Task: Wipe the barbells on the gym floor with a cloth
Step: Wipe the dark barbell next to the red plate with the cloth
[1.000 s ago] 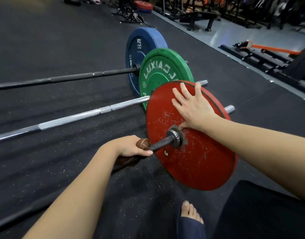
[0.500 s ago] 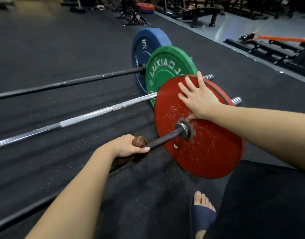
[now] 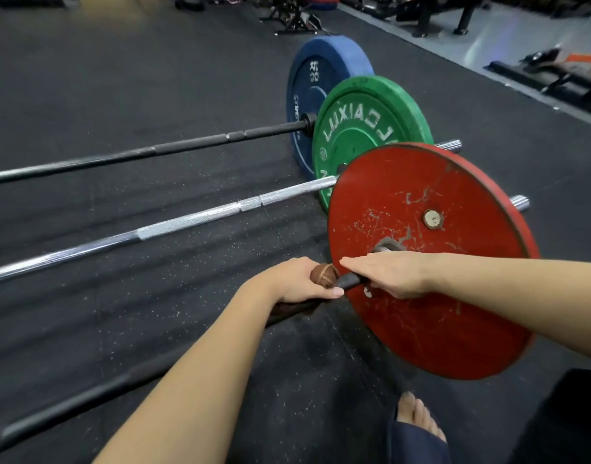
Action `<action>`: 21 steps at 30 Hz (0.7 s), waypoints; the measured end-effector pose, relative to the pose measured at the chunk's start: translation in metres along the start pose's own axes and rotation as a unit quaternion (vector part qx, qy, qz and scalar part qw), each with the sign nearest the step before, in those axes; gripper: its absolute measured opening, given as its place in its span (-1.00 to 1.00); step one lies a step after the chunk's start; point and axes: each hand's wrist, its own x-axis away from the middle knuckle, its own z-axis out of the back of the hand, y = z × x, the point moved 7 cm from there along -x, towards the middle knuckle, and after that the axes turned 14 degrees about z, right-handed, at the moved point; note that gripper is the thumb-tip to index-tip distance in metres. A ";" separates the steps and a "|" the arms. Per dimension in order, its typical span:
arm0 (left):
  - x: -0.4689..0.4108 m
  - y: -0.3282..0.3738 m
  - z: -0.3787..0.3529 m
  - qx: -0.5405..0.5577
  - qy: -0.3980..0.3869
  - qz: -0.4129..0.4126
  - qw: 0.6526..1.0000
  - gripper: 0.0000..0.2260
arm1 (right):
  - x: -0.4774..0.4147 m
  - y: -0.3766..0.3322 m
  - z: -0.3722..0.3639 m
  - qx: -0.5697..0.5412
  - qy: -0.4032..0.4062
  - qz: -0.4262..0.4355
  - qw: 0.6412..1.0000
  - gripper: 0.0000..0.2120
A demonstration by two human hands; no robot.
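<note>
Gym floor (image 3: 153,78) of black rubber with three barbells lying side by side; wiping is under way on the nearest barbell (image 3: 86,401).
Left grip (image 3: 297,283) is curled round a brown cloth (image 3: 324,275) wrapped on the dark shaft just beside the red plate (image 3: 438,313). Right grip (image 3: 394,274) lies flat over the shaft next to the cloth, fingers straight, thumb hidden. Judged mid-task: the chrome barbell (image 3: 187,219) and black barbell (image 3: 153,150) beyond are touched by neither grip; whether they are clean cannot be told.
</note>
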 end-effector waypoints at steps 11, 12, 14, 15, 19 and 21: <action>0.043 -0.046 0.009 -0.049 0.030 0.014 0.998 -0.44 | -0.049 -0.008 0.010 0.034 -0.149 -0.093 0.984 -0.22; 0.055 -0.065 0.012 -0.051 0.029 0.027 0.998 -0.40 | -0.056 -0.014 0.011 0.036 -0.167 -0.095 0.981 -0.14; 0.078 -0.103 0.019 -0.049 0.037 0.060 0.996 -0.34 | -0.071 -0.031 0.014 0.037 -0.199 -0.093 0.975 -0.03; 0.088 -0.117 0.021 -0.043 0.040 0.075 0.995 -0.33 | -0.077 -0.043 0.017 0.047 -0.219 -0.090 0.970 0.01; 0.104 -0.131 0.021 -0.034 0.057 0.099 0.993 -0.33 | -0.088 -0.080 0.026 0.084 -0.274 -0.087 0.954 0.07; 0.100 -0.125 0.020 -0.030 0.051 0.098 0.993 -0.32 | -0.082 -0.084 0.029 0.080 -0.261 -0.085 0.958 0.02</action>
